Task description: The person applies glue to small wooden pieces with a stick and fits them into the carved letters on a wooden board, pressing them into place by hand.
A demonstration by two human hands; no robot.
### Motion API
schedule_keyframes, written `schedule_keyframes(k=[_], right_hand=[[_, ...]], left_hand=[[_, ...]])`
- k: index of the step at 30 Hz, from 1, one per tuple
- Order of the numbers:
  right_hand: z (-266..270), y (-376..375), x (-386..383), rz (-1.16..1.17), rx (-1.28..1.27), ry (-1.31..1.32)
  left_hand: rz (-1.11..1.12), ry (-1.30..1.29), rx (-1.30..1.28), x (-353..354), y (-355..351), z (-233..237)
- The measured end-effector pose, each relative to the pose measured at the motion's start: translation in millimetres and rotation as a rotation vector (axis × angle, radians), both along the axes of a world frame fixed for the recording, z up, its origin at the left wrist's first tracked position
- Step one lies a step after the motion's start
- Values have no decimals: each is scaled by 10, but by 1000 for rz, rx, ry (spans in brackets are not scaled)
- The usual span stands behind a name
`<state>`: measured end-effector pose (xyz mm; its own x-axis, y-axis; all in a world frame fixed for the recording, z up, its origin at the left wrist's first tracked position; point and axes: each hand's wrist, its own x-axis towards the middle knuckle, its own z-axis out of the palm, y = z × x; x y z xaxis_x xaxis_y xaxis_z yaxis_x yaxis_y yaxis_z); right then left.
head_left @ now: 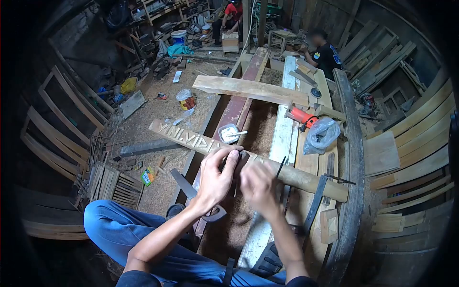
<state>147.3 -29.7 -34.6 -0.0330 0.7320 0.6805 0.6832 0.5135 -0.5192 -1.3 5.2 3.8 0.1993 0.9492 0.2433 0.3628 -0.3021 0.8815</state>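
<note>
A long wooden board (311,181) with raised carved letters at its left part lies across the bench beams in front of me. My left hand (217,174) is on the board beside the letters, its thumb and fingers pinched round something small and dark. My right hand (259,184) is just to the right, over the board, smeared by motion; what it holds, if anything, cannot be made out. Just beyond my left hand stands a small white tub (228,133) of pale paste with a light stick across it. A handsaw (184,184) lies left of my left wrist.
A red power tool (302,116), a clear plastic bag (322,136) and a clamp bar (315,203) are at the right. Another board (248,89) crosses the bench farther off. Two people (327,55) sit at the back. A can (185,99) stands on the floor.
</note>
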Motion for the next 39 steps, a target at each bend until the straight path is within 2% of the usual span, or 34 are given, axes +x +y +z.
schedule_keyframes(k=[1, 5, 7, 12, 15, 18, 21, 25, 28, 31, 35, 39], right_hand=[[-8, -62, -67, 47, 14, 24], [-37, 154, 114, -33, -16, 6], [-111, -14, -51, 62, 69, 41], [-21, 140, 86, -68, 12, -29], [-65, -9, -44, 54, 33, -6], [-86, 119, 77, -35, -5, -46], [-62, -1, -65, 48, 76, -15], [-37, 175, 43, -16, -2, 6], [-104, 23, -45, 53, 2, -6], [-81, 215, 132, -37, -55, -18], [-99, -3, -88, 66, 56, 23], [-90, 193, 88, -59, -18, 3]], left_hand=[[-9, -34, -38, -15, -2, 0], [15, -8, -15, 13, -21, -27], [-8, -41, -44, 9, 4, -22], [-4, 2, -18, -25, -20, -91], [0, 14, -32, -16, -13, -23], [23, -3, -17, 5, -21, -60], [-3, -27, -39, -33, -16, -50], [14, 20, -21, -29, 13, -77], [30, 25, -14, -38, 7, -116], [22, 43, 13, -27, 16, -157], [6, 66, -33, -29, 28, -97], [39, -6, -23, 2, -9, -86]])
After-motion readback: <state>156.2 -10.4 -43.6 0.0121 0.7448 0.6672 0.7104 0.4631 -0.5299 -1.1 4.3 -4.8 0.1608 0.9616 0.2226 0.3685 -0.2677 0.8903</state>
